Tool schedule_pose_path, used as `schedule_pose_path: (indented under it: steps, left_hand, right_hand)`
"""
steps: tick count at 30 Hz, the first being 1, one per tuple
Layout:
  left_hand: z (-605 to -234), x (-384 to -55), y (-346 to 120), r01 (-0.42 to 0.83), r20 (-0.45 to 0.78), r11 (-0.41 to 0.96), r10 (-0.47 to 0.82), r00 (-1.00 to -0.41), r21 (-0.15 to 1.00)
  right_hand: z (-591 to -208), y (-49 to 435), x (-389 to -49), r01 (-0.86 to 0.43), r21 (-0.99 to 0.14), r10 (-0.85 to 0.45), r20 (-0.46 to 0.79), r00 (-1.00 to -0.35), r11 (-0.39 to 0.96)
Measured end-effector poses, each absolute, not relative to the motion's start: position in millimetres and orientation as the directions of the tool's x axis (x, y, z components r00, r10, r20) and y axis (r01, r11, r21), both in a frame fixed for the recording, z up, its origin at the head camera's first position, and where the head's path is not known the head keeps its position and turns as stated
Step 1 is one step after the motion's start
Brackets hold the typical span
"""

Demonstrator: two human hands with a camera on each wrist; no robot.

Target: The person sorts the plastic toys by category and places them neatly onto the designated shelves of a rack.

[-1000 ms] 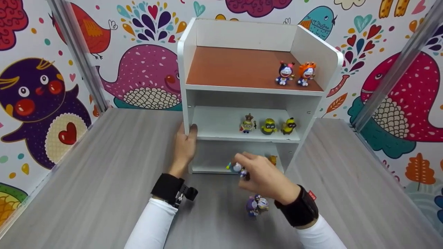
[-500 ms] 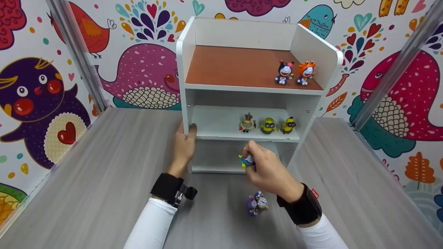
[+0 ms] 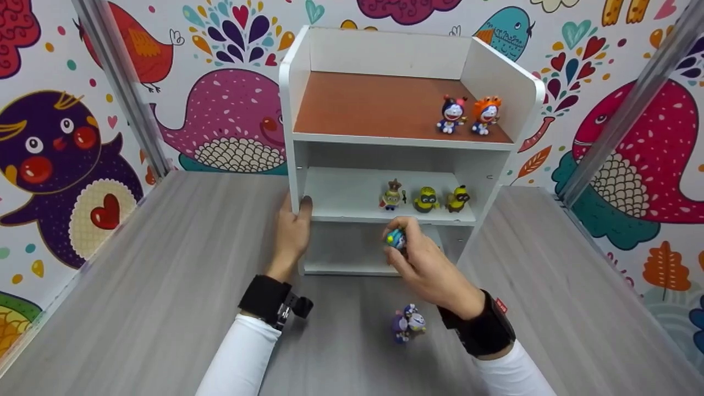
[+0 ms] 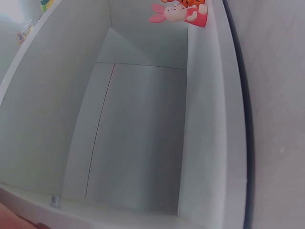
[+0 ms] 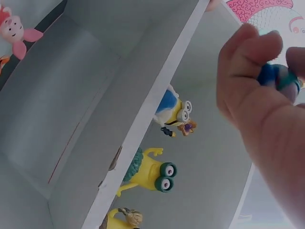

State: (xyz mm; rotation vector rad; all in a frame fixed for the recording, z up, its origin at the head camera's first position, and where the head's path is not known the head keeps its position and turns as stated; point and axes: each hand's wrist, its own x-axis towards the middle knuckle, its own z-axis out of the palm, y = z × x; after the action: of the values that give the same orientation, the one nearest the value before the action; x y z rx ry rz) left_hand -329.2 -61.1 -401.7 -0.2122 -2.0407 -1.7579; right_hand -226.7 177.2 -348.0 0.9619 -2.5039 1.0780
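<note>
My right hand (image 3: 432, 272) pinches a small blue-and-turquoise figurine (image 3: 395, 238) with a yellow tip, in front of the shelf unit's lower part; fingers partly cover it in the right wrist view. With the thumb at the front edge, my left hand (image 3: 291, 234) grips the left side panel of the white shelf unit (image 3: 404, 144). On the middle board stand a crowned minion figurine (image 3: 391, 195), a green-and-yellow minion figurine (image 3: 425, 199) and another minion figurine (image 3: 457, 198). Purple-and-white figurines (image 3: 408, 323) lie close together on the table below my right hand.
Two costumed blue-and-white figurines, one black-hooded (image 3: 451, 114) and one orange-hooded (image 3: 487, 115), stand at the top shelf's right. A pink piglet figurine (image 4: 195, 15) and an orange figurine (image 4: 188, 2) are on the bottom shelf. Patterned walls (image 3: 220, 121) surround the grey table (image 3: 181, 308).
My right hand has risen slightly and shifted right, and the figurine in it has turned so that its turquoise top faces the head camera. My left hand stays on the panel.
</note>
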Motion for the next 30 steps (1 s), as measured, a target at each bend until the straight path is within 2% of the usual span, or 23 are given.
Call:
schedule_pose_path:
  steps: [5,12,19,23,27,30]
  left_hand:
    - [-401.5,-328.9,-61.4,0.393,0.423,0.190,-0.157,-0.892,0.900]
    - [-399.7,-327.9,-60.5,0.393,0.425,0.197,-0.157,-0.892,0.898]
    - [-400.1,-328.1,-60.3,0.406,0.436,0.197,-0.149,-0.887,0.892]
    - [-401.1,-328.4,-62.5,0.398,0.429,0.196,-0.152,-0.890,0.896]
    - [-402.2,-328.5,-63.6,0.385,0.414,0.182,-0.163,-0.896,0.905]
    - [-402.1,-329.8,-61.3,0.383,0.414,0.185,-0.169,-0.895,0.905]
  right_hand:
    - [-349.2,177.3,-227.4,-0.685,-0.587,-0.447,0.520,-0.728,0.432]
    - [-350.9,178.0,-227.0,-0.726,-0.548,-0.359,0.635,-0.684,0.414]
    - [-347.7,177.7,-224.5,-0.695,-0.544,-0.296,0.644,-0.705,0.471]
    - [-343.7,177.0,-222.3,-0.705,-0.552,-0.344,0.621,-0.704,0.446]
    - [-333.9,177.1,-221.2,-0.777,-0.495,-0.406,0.665,-0.627,0.388]
    - [-314.0,180.9,-221.0,-0.817,-0.407,-0.397,0.726,-0.561,0.409]
